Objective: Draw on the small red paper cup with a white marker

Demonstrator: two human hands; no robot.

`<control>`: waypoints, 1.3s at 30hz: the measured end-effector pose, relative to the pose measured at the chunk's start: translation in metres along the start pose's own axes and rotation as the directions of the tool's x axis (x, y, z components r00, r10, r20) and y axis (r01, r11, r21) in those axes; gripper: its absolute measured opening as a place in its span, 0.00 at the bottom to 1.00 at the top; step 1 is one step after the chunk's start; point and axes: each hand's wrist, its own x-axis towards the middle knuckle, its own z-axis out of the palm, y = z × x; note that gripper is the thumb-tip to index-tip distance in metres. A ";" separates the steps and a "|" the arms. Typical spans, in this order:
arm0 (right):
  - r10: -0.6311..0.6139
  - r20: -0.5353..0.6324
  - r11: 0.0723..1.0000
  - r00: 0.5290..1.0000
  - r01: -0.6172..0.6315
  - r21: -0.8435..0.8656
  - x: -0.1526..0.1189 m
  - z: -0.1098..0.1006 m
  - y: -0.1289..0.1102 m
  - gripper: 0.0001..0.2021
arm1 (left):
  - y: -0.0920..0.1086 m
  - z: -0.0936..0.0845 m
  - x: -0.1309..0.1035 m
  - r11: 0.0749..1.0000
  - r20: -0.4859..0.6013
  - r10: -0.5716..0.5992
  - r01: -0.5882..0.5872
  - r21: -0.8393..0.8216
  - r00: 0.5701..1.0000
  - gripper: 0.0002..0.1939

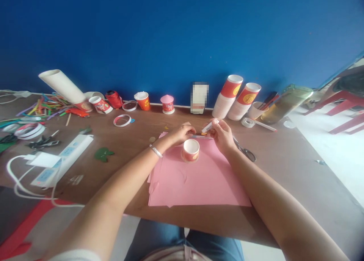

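Note:
Pink paper sheets (204, 181) lie on the brown table, and a short cut paper cup (191, 151) stands on them with its white inside facing up. Just behind the cup, my left hand (183, 133) has its fingers closed at the left end of a thin pen-like object (200, 136). My right hand (221, 134) pinches a small white item with printing (210, 125), near the other end of the thin object. Scissors (247, 153) lie beside my right wrist, partly hidden behind it.
Stacked cups (224, 102), a tape roll (248, 122) and a greenish bottle (287, 103) are at the back right. A small pink-topped cup (168, 104) stands by the wall. At left are a power strip (64, 158), cables and a cardboard tube (62, 86).

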 end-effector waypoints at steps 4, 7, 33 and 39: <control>0.028 0.015 1.000 0.999 -0.028 0.009 0.000 0.001 0.002 0.27 | 0.000 -0.004 -0.013 1.000 0.051 0.025 -0.025 0.003 0.998 0.06; 0.057 0.034 0.998 0.998 -0.057 0.009 -0.002 0.003 0.003 0.27 | 0.002 -0.008 -0.023 0.999 0.026 0.032 -0.032 0.011 0.999 0.09; 0.054 0.056 0.998 0.997 -0.053 -0.021 -0.004 0.001 0.009 0.23 | 0.022 -0.020 -0.084 0.985 0.016 0.170 -0.171 0.023 0.985 0.28; 0.079 0.045 0.996 0.996 -0.078 -0.040 -0.004 0.001 0.008 0.26 | 0.038 -0.003 -0.085 0.986 0.060 0.100 -0.090 -0.140 0.993 0.53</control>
